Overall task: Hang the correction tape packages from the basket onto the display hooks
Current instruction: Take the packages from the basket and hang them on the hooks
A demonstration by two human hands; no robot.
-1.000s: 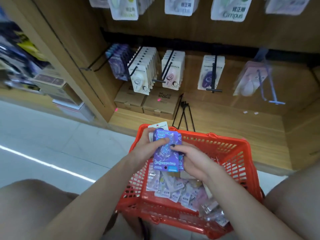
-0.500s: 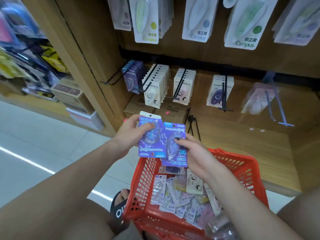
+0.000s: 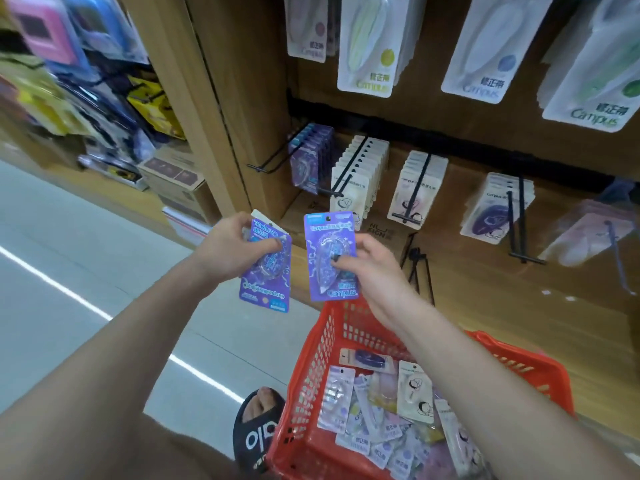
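Note:
My left hand [image 3: 230, 249] grips a purple correction tape package [image 3: 265, 282], held upside down, with a white package edge showing behind it. My right hand [image 3: 372, 268] pinches a second purple package [image 3: 329, 251], upright, its hang hole at the top. Both are raised above the red basket [image 3: 311, 368], which holds several more packages [image 3: 381, 420]. Ahead on the wooden display, a hook [image 3: 277, 154] at the far left of the lower row carries matching purple packages [image 3: 308, 161].
White packages hang on the neighbouring hooks [image 3: 360, 174] and a row of large Campus packs [image 3: 374, 46] above. Cardboard boxes [image 3: 377, 230] sit on the shelf under the hooks. A wooden side panel [image 3: 214, 109] stands left. My sandalled foot [image 3: 258, 424] is beside the basket.
Both hands rose from the basket toward the display. The two purple packages, first stacked together, are now separated, one in each hand. The view tilted up.

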